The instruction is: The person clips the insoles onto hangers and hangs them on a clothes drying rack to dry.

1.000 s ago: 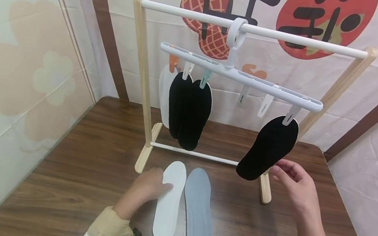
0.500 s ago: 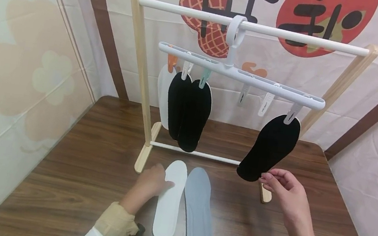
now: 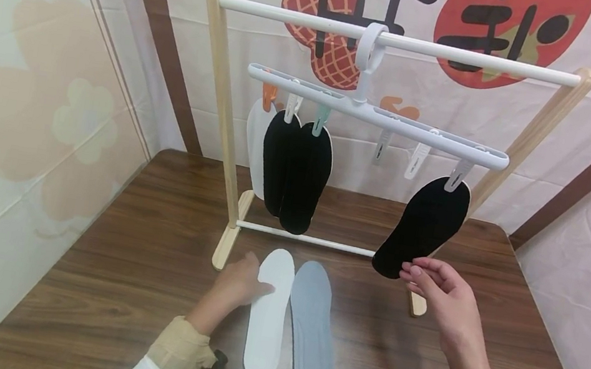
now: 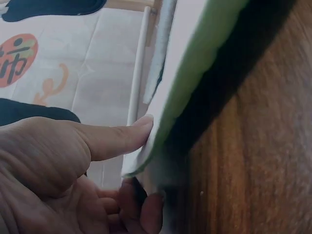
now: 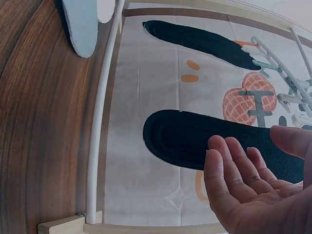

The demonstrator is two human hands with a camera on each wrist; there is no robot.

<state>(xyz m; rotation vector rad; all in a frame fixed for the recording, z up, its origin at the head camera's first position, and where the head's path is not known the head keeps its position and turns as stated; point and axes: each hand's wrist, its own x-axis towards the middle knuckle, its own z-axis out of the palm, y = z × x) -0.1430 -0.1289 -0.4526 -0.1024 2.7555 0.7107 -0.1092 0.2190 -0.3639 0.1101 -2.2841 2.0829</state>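
In the head view my left hand (image 3: pixel 239 279) is at the left edge of a white insole (image 3: pixel 267 325) lying on the table. The left wrist view shows the thumb on its white face (image 4: pixel 187 63) and curled fingers at the underside edge, pinching it. A grey insole (image 3: pixel 313 332) lies just right of it. My right hand (image 3: pixel 446 297) is beside the lower end of a black insole (image 3: pixel 422 227) hanging from a clip. Its fingers are loosely bent and grip nothing; whether they touch the insole I cannot tell.
A wooden rack with a white top bar (image 3: pixel 461 55) carries a grey clip hanger (image 3: pixel 362 112). Two black insoles (image 3: pixel 304 179) and a white one (image 3: pixel 256 147) hang at its left. Two clips (image 3: pixel 418 162) between them and the right insole hold nothing. Fabric walls surround the table.
My right hand has moved left, from beside the hanging black insole to in front of its lower end. The left hand stays at the white insole, which has shifted slightly right.
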